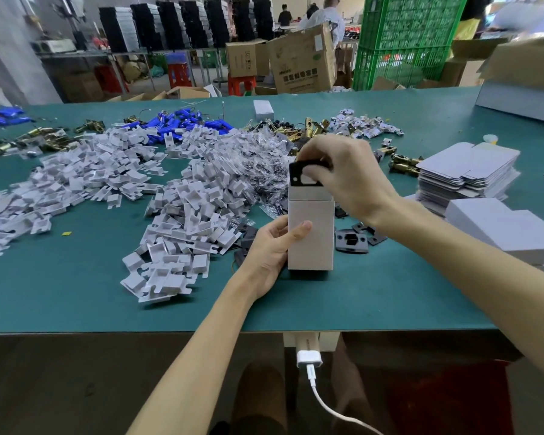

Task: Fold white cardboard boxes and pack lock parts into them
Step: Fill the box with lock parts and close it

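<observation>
White box (pixel 310 237) upright, mid green table (pixel 76 293), insert pile (pixel 182 221) at its 9 o'clock | left hand (pixel 272 249) grips its left side, thumb across front | right hand (pixel 346 174) pinches black plate (pixel 299 177) at box's 12 o'clock

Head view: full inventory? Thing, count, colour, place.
upright white cardboard box: one, white, table centre
black metal lock plate: one, black, at box top
loose black plates: several, black, right of box
pile of white card inserts: many, white, left of box
blue cylindrical parts: many, blue, far side
brass latch parts: several, gold, scattered
stack of flat white box blanks: one, white, right
green table mat: one, green, underneath
left hand: grips box
right hand: fingers pinch plate
</observation>
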A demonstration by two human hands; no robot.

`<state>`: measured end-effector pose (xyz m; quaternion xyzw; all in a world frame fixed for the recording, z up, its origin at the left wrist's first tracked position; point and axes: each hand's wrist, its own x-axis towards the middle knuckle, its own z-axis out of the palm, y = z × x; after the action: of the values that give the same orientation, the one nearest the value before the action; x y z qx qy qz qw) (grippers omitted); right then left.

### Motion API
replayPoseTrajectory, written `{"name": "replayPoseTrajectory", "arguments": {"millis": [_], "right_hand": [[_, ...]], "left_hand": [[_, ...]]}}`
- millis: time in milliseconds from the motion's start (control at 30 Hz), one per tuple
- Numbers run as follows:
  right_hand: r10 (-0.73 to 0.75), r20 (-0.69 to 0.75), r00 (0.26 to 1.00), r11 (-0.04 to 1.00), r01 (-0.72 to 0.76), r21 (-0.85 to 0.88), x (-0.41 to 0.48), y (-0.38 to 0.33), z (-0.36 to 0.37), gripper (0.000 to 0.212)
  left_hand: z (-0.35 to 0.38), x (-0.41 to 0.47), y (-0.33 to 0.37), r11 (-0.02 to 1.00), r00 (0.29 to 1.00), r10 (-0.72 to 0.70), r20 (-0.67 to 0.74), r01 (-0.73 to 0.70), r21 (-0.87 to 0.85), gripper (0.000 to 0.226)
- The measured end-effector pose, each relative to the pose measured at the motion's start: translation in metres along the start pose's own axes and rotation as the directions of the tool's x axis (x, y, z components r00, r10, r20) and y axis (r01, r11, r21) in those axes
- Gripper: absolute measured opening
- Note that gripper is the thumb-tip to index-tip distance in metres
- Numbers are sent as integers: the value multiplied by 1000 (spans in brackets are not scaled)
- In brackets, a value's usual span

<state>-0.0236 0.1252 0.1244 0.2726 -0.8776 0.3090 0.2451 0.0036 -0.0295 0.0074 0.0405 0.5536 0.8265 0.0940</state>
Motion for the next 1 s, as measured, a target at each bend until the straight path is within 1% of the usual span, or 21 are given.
{"name": "replayPoseTrajectory", "arguments": {"millis": [67,233,333,400,467,567,767,933,1000], "right_hand": [[13,75,997,1000,-11,-28,-2,1,3,15],[118,207,971,992,-107,-62,-4,8,7,13],[178,231,957,984,-173,-41,-4,11,8,12],[194,230,954,981,-189,-44,-4,11,9,12],[184,286,940,982,-162,-101,-4,9,10,20],[183,402,897,975,-112,-192,-5,5,12,34],[199,491,848,963,-78,-256,-6,2,10,35],[214,501,839,954,-70,-291,-6,-2,10,33],[205,454,867,947,-59,-316,-6,-7,9,31]], "left_hand": [[0,0,0,1000,1000,6,0,-6,0,48],[-3,2,-3,1000,1000,12,7,-12,12,43],[-3,4,-4,1000,1000,13,1,-13,15,47],[-3,4,-5,1000,1000,17,-3,-16,18,48],[-4,4,-5,1000,1000,17,-4,-17,21,48],[-3,4,-5,999,1000,13,-7,-12,29,49],[-4,4,-5,998,1000,0,-12,0,64,41],[-2,4,-6,998,1000,-1,-30,3,57,40],[-3,5,-6,999,999,-1,-33,3,53,38]]}}
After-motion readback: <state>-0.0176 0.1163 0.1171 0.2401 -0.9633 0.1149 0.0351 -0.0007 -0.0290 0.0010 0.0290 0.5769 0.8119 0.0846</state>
